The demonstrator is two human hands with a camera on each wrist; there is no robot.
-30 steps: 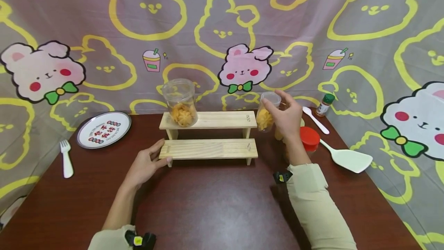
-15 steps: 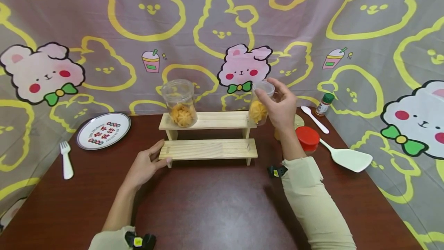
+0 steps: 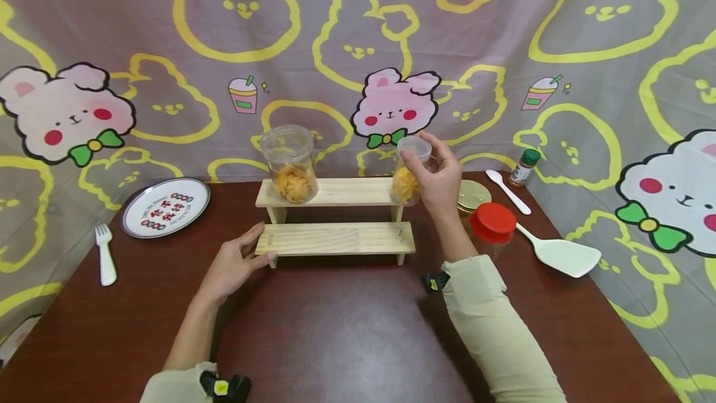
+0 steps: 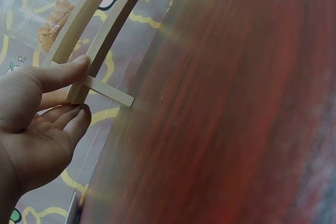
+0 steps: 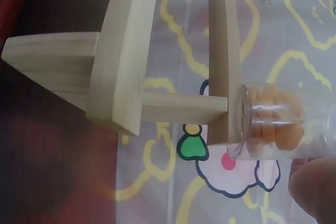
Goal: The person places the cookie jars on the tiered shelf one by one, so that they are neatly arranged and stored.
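Got the left hand [image 3: 232, 267] pinching the left end of a wooden rack's [image 3: 335, 245] lower step [image 3: 337, 235], with a wide snack jar [image 3: 292, 170] up on the top step [image 3: 353, 191]. Also got a slimmer jar [image 3: 404, 184] at that step's right end, gripped near its top by the right hand [image 3: 439, 178].

On the worktop [image 3: 358, 328], the plate [image 3: 166, 207] and fork [image 3: 105, 255] lie left of the left fingers [image 3: 250, 239], the stand [image 3: 338, 239] to their right. Behind them, its upper tier [image 3: 352, 191] bears the left jar [image 3: 294, 182]. The right jar [image 3: 405, 184] is between the right fingers [image 3: 416, 165]; right of them are the lidded jar [image 3: 493, 222], spatula [image 3: 567, 257], spoon [image 3: 508, 192] and bottle [image 3: 523, 170].
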